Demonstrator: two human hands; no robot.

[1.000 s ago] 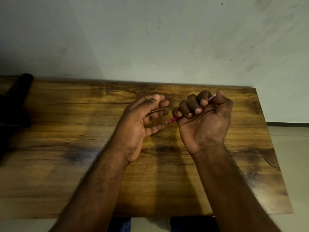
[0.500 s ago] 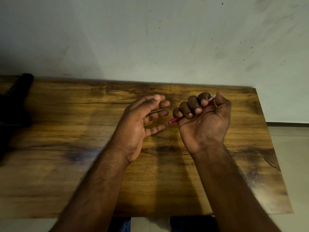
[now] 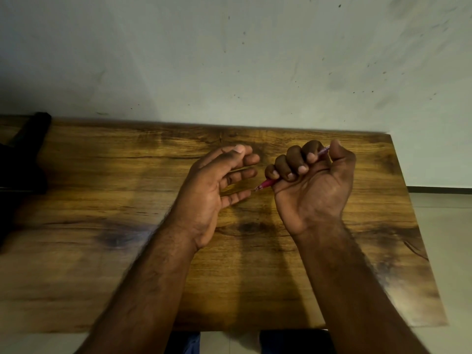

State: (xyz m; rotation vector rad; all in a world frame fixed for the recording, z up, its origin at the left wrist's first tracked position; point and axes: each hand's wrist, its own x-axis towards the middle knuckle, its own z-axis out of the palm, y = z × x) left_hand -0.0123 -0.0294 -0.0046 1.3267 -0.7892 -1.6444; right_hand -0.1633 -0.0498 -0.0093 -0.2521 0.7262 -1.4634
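My right hand (image 3: 313,186) grips a slim red pen (image 3: 267,183) in a fist, palm up, above the wooden table (image 3: 127,264). The pen's tip sticks out on the left near my little finger, and its other end shows by my thumb. My left hand (image 3: 217,185) hovers just left of the pen tip with its fingers relaxed and slightly bent, holding nothing. The pen tip nearly touches my left little finger.
A dark object (image 3: 23,154) lies at the table's far left edge. A pale, marked wall (image 3: 242,60) rises behind the table. Tiled floor (image 3: 444,238) shows to the right of the table's edge.
Both hands stay almost still. My right fist with the pen has shifted very slightly.
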